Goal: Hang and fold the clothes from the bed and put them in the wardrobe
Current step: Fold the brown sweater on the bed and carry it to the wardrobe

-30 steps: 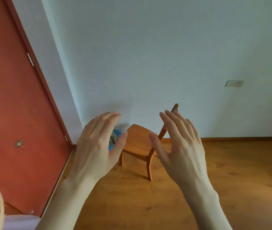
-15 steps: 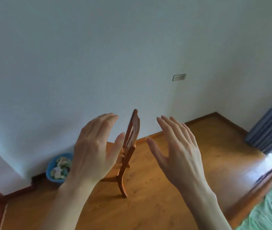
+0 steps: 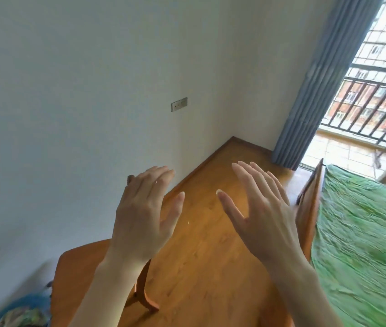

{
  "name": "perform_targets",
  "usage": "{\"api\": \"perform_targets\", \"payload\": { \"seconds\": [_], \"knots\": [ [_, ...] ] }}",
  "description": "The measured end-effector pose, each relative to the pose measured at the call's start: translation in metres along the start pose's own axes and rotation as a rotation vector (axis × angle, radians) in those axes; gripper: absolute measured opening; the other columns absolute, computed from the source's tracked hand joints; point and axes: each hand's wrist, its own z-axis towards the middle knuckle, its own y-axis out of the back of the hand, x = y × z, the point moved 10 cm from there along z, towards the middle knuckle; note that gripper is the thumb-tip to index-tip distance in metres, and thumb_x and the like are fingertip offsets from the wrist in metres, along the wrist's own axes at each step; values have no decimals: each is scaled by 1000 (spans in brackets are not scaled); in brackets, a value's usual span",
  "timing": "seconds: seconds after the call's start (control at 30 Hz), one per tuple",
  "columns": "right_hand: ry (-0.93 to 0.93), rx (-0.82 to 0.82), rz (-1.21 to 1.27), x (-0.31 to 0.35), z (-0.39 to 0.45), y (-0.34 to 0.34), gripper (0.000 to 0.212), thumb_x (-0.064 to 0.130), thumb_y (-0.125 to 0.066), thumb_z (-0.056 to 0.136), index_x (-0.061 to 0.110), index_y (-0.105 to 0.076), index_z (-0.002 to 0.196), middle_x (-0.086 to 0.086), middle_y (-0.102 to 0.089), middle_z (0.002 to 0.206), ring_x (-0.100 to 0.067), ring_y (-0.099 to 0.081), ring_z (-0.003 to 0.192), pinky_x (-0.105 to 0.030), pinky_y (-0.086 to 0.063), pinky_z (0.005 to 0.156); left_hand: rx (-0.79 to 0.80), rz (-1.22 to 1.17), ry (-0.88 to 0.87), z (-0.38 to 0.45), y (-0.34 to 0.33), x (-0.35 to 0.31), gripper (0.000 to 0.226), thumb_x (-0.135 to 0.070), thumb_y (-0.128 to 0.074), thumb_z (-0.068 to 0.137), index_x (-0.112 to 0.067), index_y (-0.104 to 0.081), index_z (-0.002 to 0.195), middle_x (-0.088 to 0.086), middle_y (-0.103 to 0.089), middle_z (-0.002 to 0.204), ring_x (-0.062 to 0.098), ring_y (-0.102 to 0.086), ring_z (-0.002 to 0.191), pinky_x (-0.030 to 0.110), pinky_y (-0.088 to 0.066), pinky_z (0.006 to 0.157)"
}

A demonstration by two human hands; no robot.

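Observation:
My left hand [image 3: 143,215] and my right hand [image 3: 261,208] are raised in front of me, fingers straight and spread, holding nothing. At the right lies the bed [image 3: 364,244] under a crumpled green cover, with its wooden footboard [image 3: 308,208] just right of my right hand. No clothes show on the visible part of the bed. The wardrobe is out of view.
A wooden chair [image 3: 79,274] stands below my left forearm. A blue basin [image 3: 22,312] with crumpled cloth sits at the lower left by the white wall. Wooden floor [image 3: 211,244] runs to a blue curtain [image 3: 317,90] and a balcony door at the upper right.
The view has swung right: the red door has left the frame, the chair and basin slid to the lower left, and the bed, curtain and balcony came in. Both hands stay raised and open.

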Motion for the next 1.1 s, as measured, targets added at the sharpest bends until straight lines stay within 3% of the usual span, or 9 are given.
{"api": "perform_targets", "payload": {
  "seconds": [0.13, 0.47, 0.9, 1.1],
  "knots": [
    [-91, 7, -84, -53, 12, -13, 64, 60, -49, 102, 17, -55, 149, -3, -54, 155, -23, -44, 149, -51, -38, 121, 101, -70, -61, 40, -60, -8, 54, -51, -48, 103, -15, -65, 140, 5, -65, 145, 26, -59, 136, 54, -54, 107],
    [-315, -41, -190, -238, 86, -49, 60, 58, -47, 106, 19, -51, 152, 0, -50, 158, -18, -38, 152, -47, -36, 122, 240, -191, -211, 184, -251, -71, 57, -53, -42, 103, -17, -63, 142, 4, -62, 147, 24, -57, 136, 47, -50, 112],
    [-366, -81, -240, -400, 241, -102, 64, 61, -41, 104, 19, -51, 152, 2, -52, 156, -16, -40, 150, -44, -34, 123, 272, -300, -221, 354, -429, -94, 60, -55, -38, 103, -17, -63, 142, 2, -61, 148, 24, -54, 140, 52, -49, 112],
    [-425, -90, -284, -466, 310, -156, 63, 62, -40, 105, 21, -51, 152, 4, -52, 156, -15, -40, 151, -36, -26, 127, 270, -361, -273, 434, -524, -93, 59, -52, -39, 103, -14, -66, 139, 5, -64, 146, 27, -57, 138, 54, -49, 112]
  ]
}}
